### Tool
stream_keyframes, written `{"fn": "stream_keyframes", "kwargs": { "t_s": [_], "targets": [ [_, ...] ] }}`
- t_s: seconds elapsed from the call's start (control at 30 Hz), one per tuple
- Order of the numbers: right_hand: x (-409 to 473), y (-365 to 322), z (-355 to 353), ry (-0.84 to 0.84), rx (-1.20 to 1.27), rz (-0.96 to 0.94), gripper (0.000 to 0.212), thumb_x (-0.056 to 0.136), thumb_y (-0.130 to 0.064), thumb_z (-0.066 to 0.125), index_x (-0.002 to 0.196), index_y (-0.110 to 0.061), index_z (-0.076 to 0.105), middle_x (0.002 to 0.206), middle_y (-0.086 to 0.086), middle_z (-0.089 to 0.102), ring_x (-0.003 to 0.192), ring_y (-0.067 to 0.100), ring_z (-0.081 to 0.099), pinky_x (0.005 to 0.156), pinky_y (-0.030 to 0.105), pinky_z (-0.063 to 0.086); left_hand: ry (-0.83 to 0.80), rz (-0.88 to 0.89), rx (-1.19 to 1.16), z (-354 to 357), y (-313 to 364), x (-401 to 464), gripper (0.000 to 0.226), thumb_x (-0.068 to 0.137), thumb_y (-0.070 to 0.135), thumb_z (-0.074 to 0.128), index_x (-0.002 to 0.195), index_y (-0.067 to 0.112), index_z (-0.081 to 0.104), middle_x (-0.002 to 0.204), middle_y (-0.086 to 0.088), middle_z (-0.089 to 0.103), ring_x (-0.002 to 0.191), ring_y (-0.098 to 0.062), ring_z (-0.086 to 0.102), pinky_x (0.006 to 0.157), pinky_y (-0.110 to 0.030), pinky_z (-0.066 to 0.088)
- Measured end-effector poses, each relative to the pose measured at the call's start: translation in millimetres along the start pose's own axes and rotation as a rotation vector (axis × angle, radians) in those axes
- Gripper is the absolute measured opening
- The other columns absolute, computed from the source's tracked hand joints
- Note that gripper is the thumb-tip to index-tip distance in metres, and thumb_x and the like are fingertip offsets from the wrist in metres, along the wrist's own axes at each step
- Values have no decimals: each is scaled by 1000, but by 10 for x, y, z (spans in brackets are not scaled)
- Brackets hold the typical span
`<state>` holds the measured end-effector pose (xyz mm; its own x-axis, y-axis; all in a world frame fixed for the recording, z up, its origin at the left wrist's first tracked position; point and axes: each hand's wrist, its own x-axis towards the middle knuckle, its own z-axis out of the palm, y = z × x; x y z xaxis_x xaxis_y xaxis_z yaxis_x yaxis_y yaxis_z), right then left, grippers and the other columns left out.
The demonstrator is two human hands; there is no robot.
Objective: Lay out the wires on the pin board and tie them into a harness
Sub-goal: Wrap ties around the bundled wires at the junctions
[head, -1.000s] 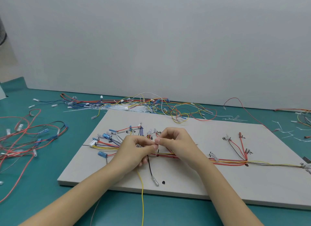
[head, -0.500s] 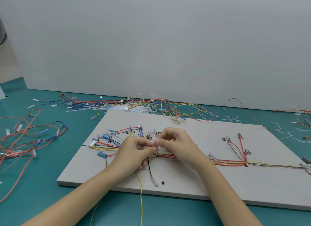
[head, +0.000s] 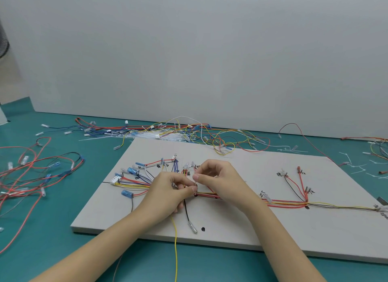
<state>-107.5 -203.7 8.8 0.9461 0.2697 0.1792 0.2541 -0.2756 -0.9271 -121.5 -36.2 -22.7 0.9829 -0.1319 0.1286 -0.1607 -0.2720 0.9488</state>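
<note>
From the head camera, the pin board (head: 241, 225) is lying flat on the teal surface (head: 63, 250), its near edge running just in front of the forearms and its far edge lying against a tangle of loose wires (head: 189, 134). The harness (head: 285, 203) is stretching across the middle of the board, fanning out to blue and white connectors toward the board's left edge and running off toward its right edge.

The left hand (head: 168, 189) and the right hand (head: 220, 180) are meeting over the board's centre, fingertips nearly touching. Both hands are curling closed in a pinch around something small at the bundle; whether it is a tie or a wire is too small to tell. A yellow wire (head: 176, 250) is trailing from under the left hand over the board's near edge, and a black wire (head: 189, 216) is ending in a metal tip beside a black dot.

The board's near right area is lying bare, giving open room. Left of the board, a second wire pile (head: 31, 176) is sprawling on the surface, well apart from the board's edge.
</note>
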Motion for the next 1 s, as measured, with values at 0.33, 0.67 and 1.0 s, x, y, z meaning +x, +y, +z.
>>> {"fn": "stream_keyframes", "kwargs": {
  "t_s": [0.33,0.67,1.0],
  "targets": [
    [-22,-86,31,-2,120,-24,13,87,0,62,77,-9,62,69,4,64,62,7,58,63,14,43,28,53,149,26,31,-35,11,83,11,73,74,17,74,48,4,53,37,-16,54,37,-17,35],
    [-40,-117,40,11,178,39,18,87,-1,60,73,-13,63,64,0,65,62,14,64,60,19,45,87,250,565,82,79,-38,5,85,21,71,81,21,74,74,11,46,70,-4,46,61,-15,30],
    [-57,-144,51,-21,216,100,20,80,-7,61,65,-20,64,64,-4,63,61,14,64,52,14,39,54,254,813,131,116,-53,7,93,24,56,89,22,62,83,8,33,88,-26,58,66,-36,40]
  ]
}}
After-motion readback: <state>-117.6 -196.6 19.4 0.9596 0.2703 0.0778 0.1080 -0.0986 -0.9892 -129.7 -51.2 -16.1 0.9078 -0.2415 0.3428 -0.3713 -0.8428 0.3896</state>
